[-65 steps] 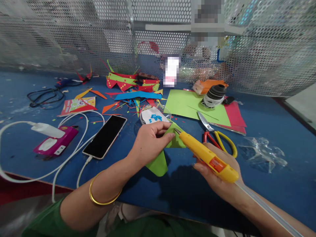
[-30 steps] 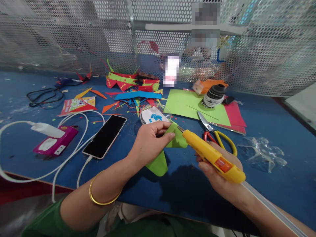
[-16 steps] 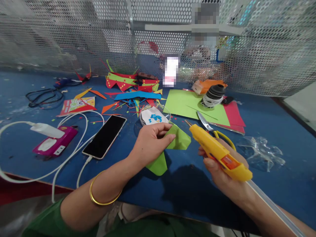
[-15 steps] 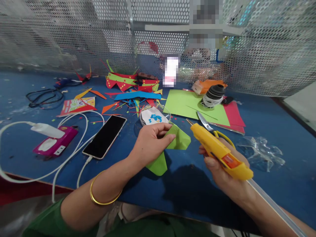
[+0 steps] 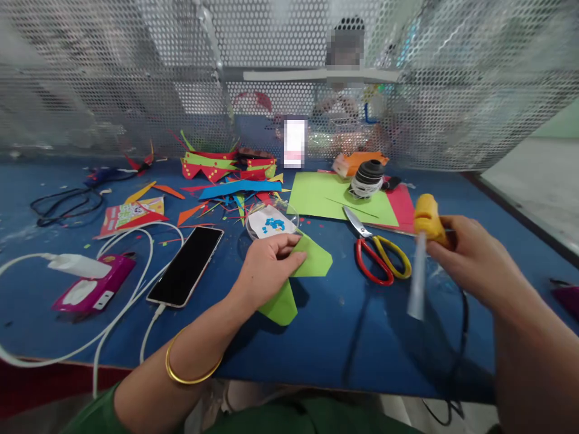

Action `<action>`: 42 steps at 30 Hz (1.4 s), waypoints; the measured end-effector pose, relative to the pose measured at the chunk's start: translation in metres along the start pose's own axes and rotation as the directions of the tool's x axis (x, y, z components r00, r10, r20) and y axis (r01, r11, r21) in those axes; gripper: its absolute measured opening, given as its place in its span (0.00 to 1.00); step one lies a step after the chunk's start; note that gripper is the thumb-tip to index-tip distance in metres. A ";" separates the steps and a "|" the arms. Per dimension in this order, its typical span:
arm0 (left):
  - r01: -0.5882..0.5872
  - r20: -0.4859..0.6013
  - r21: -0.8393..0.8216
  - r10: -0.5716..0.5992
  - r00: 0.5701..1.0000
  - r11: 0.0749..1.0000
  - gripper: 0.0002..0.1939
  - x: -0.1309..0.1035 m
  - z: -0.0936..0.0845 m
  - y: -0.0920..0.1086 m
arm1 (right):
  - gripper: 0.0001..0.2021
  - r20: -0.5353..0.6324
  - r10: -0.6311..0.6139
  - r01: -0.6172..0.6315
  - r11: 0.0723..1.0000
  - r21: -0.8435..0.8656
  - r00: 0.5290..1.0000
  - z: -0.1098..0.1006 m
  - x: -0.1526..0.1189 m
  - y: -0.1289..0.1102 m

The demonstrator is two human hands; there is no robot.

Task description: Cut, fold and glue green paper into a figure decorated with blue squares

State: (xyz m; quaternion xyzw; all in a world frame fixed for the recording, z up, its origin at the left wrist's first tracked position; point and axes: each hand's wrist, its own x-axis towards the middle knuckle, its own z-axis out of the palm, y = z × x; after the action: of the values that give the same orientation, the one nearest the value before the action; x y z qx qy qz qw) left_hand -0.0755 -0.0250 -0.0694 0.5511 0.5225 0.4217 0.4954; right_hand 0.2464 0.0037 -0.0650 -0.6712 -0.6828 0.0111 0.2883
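My left hand (image 5: pixel 271 265) pinches a folded green paper cutout (image 5: pixel 314 259) above the blue table, its thumb on top. Part of the cutout is hidden behind the fingers. Out to the right, my right hand (image 5: pixel 470 253) grips a yellow hot glue gun (image 5: pixel 429 218), with a clear glue stick (image 5: pixel 418 277) jutting from its back end. Between the hands lie scissors (image 5: pixel 375 256) with one red and one yellow handle. Just beyond my left hand, a clear round dish (image 5: pixel 294 220) holds white paper and small blue bits (image 5: pixel 275 225).
A phone (image 5: pixel 186 265) on a white cable and a purple power strip (image 5: pixel 93 286) lie left. Paper scraps (image 5: pixel 239 188) and red-green paper masks (image 5: pixel 210 166) are farther back. Green sheets (image 5: pixel 312 190) lie under a black spool (image 5: pixel 367 179). A perforated metal screen (image 5: pixel 149 90) stands behind.
My right hand has swung the glue gun right and away from the green paper, turning its back end toward me. The scissors are now uncovered. My left hand keeps its pinch.
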 end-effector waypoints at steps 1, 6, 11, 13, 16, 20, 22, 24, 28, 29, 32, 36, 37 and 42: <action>0.009 0.014 0.009 -0.009 1.000 1.000 0.11 -0.001 0.001 0.000 | 0.10 0.039 0.028 -0.023 0.992 -0.122 0.999 -0.005 0.000 0.009; 0.046 0.057 0.052 -0.049 0.997 0.998 0.14 -0.005 0.004 0.002 | 0.14 0.171 0.132 -0.054 0.916 -0.398 0.976 -0.018 -0.004 0.036; 0.020 0.062 0.040 -0.023 0.998 0.999 0.13 -0.004 0.007 -0.003 | 0.13 0.228 0.098 -0.003 0.922 -0.386 0.969 -0.007 -0.004 0.051; 0.020 0.071 0.034 -0.022 0.997 0.999 0.13 -0.002 0.008 -0.006 | 0.12 0.217 0.089 -0.003 0.930 -0.367 0.972 -0.004 -0.004 0.059; 0.018 0.094 0.015 -0.020 0.995 1.000 0.12 0.001 0.009 -0.009 | 0.12 0.233 0.109 -0.015 0.928 -0.372 0.966 -0.010 -0.004 0.068; 0.032 0.092 0.023 -0.034 0.995 0.999 0.10 0.004 0.008 -0.010 | 0.21 0.191 0.030 0.048 0.919 -0.392 0.981 -0.029 0.002 0.061; 0.046 0.062 0.045 -0.049 0.997 0.998 0.10 0.005 0.007 -0.011 | 0.22 0.174 -0.132 0.180 0.935 -0.304 0.976 -0.031 0.010 0.039; 0.061 0.048 0.038 -0.063 0.997 0.997 0.10 0.005 0.007 -0.012 | 0.19 0.201 -0.339 0.372 0.915 -0.157 0.919 -0.022 0.024 0.005; 0.063 0.069 -0.005 -0.062 0.996 0.998 0.10 0.005 0.007 -0.013 | 0.19 0.505 -0.564 0.643 0.765 0.024 0.653 0.027 0.059 -0.074; 0.064 0.077 -0.003 -0.064 0.995 0.998 0.10 0.004 0.007 -0.012 | 0.19 0.573 -0.574 0.706 0.708 -0.011 0.585 0.042 0.067 -0.089; 0.071 0.088 0.025 -0.073 0.993 0.997 0.11 0.003 0.007 -0.010 | 0.18 0.664 -0.568 0.806 0.586 -0.088 0.486 0.081 0.085 -0.113; 0.088 0.089 0.030 -0.090 0.992 0.996 0.12 0.003 0.007 -0.009 | 0.14 0.664 -0.583 0.837 0.533 -0.121 0.467 0.104 0.090 -0.113; 0.092 0.092 0.023 -0.094 0.991 0.996 0.12 0.003 0.007 -0.009 | 0.14 0.660 -0.584 0.837 0.532 -0.129 0.473 0.105 0.091 -0.111; 0.094 0.107 0.017 -0.096 0.990 0.995 0.12 0.001 0.007 -0.007 | 0.20 0.626 -0.525 0.764 0.619 -0.184 0.576 0.097 0.100 -0.098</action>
State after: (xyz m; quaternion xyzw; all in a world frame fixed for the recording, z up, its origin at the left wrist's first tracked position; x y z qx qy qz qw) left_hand -0.0695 -0.0247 -0.0776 0.5506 0.5232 0.3640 0.5391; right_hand 0.1245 0.1224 -0.0682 -0.3820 -0.9178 -0.0723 -0.0804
